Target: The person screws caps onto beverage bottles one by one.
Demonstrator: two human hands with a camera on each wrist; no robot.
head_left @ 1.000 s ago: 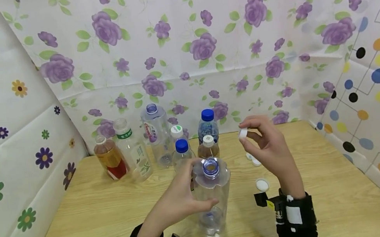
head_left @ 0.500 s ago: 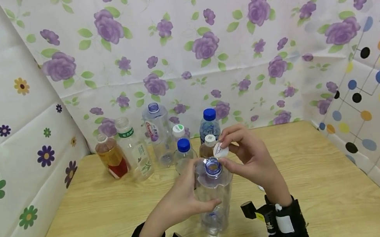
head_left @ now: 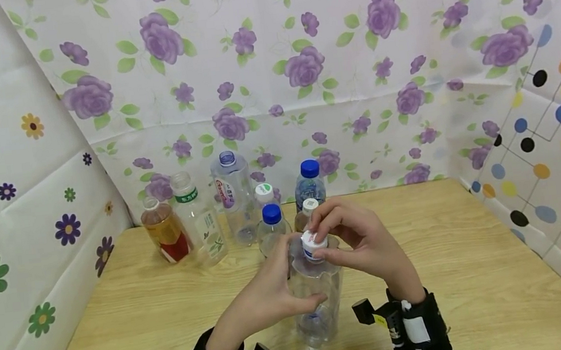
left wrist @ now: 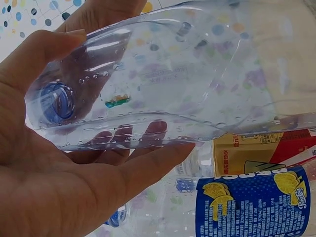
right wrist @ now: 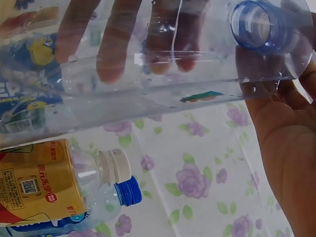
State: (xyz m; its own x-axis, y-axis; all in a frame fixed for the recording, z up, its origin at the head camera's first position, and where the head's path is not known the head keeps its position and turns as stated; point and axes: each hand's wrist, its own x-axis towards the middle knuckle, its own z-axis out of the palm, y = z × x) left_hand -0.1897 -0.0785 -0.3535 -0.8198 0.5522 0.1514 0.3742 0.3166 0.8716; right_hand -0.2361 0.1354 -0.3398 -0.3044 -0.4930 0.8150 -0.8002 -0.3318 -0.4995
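Note:
A large clear plastic bottle [head_left: 318, 326] stands upright on the table, its neck ring blue. My left hand [head_left: 269, 300] grips it round the upper body, with thumb and fingers on opposite sides in the left wrist view. Between the thumb and fingers of my right hand [head_left: 363, 240] is a white bottle cap [head_left: 313, 242], seated over the bottle's mouth. The right wrist view looks through the clear wall of the bottle [right wrist: 217, 64], with the right hand [right wrist: 291, 148] at its neck end; the cap is hidden there.
Behind stand several bottles: an uncapped one with amber tea [head_left: 165, 234], an uncapped clear one with a green neck band [head_left: 201, 230], a tall uncapped one [head_left: 237, 203], and blue-capped ones, including a near one [head_left: 272, 231]. The wooden table [head_left: 478, 268] meets flowered cloth [head_left: 267, 55].
My right hand has moved left and down, carrying the white cap from beside the bottle onto its mouth. The left hand keeps its grip on the bottle.

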